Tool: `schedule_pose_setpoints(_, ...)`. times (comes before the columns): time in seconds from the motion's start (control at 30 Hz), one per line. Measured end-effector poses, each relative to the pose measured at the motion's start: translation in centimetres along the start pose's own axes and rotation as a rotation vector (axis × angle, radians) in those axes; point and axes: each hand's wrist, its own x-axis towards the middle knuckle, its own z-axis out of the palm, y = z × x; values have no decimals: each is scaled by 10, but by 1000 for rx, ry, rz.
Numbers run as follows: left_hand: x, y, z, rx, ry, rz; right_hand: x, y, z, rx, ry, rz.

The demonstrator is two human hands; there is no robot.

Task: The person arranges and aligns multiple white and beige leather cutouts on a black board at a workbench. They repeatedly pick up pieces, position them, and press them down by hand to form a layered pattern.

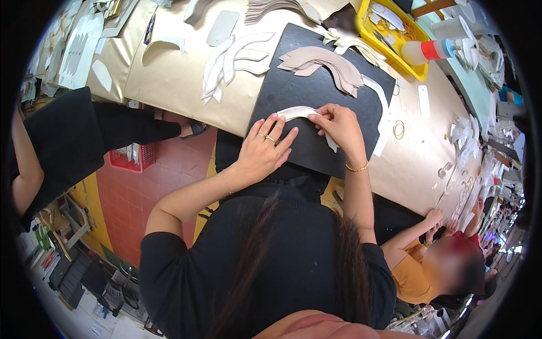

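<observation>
A white curved strip [298, 112], shaped like an arch, lies on the black board [270, 90] in front of me. My right hand [343, 129] pinches the strip's right part between thumb and fingers, and its tail shows below that hand. The fingers of my left hand [257, 150] are spread, with fingertips resting on the strip's left end. Farther up the board sits a fanned stack of pinkish-beige curved pieces [324, 61]. A longer white curved strip [379, 96] runs along the board's right edge.
White curved pieces [228, 65] lie left of the board on the gold-covered table [175, 85]. A yellow tray [366, 28] and a bottle with a red band [430, 51] stand at the far right. Rubber bands [398, 130] lie right. Co-workers are at both sides.
</observation>
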Motion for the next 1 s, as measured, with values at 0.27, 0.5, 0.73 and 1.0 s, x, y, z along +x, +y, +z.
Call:
schedule_pose_setpoints(0.27,21,9,5,86,28,-66,-10,10,6,71,152,44)
schedule_pose_setpoints(0.5,33,12,10,127,24,-100,-11,9,9,47,192,37)
schedule_pose_setpoints(0.73,35,13,8,163,27,-101,-9,7,10,-5,202,39)
schedule_pose_setpoints(1.0,49,28,20,49,48,-61,-11,7,9,-215,263,40)
